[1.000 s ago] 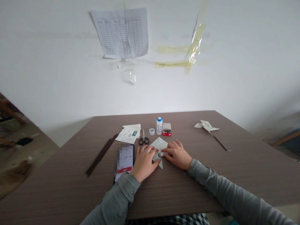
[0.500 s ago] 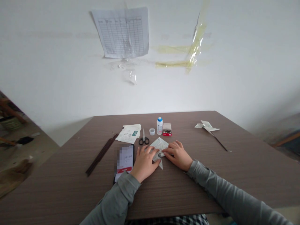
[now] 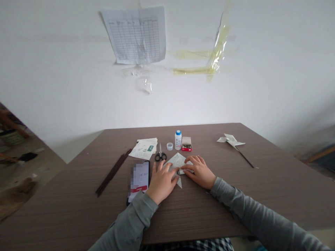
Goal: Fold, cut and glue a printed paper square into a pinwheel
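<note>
I've got the left hand (image 3: 161, 182) palm-down, fingers spread on the printed paper (image 3: 178, 160) lying on the table (image 3: 209, 218); the right hand (image 3: 200, 172) curls at its right edge, pinching or just pressing, I can't tell. Farther off, scissors (image 3: 160, 153), then a blue-capped bottle (image 3: 178, 141) upright.

One head-worn view from above the near edge of the worktop (image 3: 191, 218), facing the wall (image 3: 183, 101).
It looks forward and down, near enough that the sleeved forearms (image 3: 124, 223) enter from below and lead to the hands (image 3: 162, 181), yet wide enough to take in both far corners; the wall fills the upper half, and floor (image 3: 51, 167) shows beyond the left edge.
</note>
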Demonstrator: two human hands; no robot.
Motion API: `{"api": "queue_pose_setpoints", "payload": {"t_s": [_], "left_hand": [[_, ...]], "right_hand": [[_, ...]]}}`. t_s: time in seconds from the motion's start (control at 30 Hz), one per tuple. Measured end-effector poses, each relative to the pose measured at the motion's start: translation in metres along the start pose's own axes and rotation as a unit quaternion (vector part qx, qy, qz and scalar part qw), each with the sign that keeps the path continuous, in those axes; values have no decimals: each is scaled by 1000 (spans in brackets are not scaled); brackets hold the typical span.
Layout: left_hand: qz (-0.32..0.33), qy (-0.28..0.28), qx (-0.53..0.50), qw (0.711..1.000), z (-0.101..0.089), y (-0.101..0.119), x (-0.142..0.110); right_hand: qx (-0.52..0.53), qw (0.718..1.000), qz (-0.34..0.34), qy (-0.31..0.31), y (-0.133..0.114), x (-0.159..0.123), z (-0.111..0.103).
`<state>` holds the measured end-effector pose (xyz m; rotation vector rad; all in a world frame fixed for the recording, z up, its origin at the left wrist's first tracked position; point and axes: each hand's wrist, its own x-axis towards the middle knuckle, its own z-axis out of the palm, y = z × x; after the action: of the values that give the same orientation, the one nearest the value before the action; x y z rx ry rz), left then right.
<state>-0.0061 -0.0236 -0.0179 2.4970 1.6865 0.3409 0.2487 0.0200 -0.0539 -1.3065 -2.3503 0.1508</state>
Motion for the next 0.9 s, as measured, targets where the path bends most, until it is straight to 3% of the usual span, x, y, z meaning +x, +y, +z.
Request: {"api": "queue_pose_setpoints", "payload": {"t_s": [0.33,0.67,0.9], "left_hand": [[10,1,0,1000,1,-5,5],[-3,32,-29,999,18,-15,6],[4,3,-14,1000,8,-11,5]], "right_hand": [[18,1000,3,7,5,-5,10],[69,997,15,20,15,-4,16],[25,999,-9,28,11,-5,17]]}}
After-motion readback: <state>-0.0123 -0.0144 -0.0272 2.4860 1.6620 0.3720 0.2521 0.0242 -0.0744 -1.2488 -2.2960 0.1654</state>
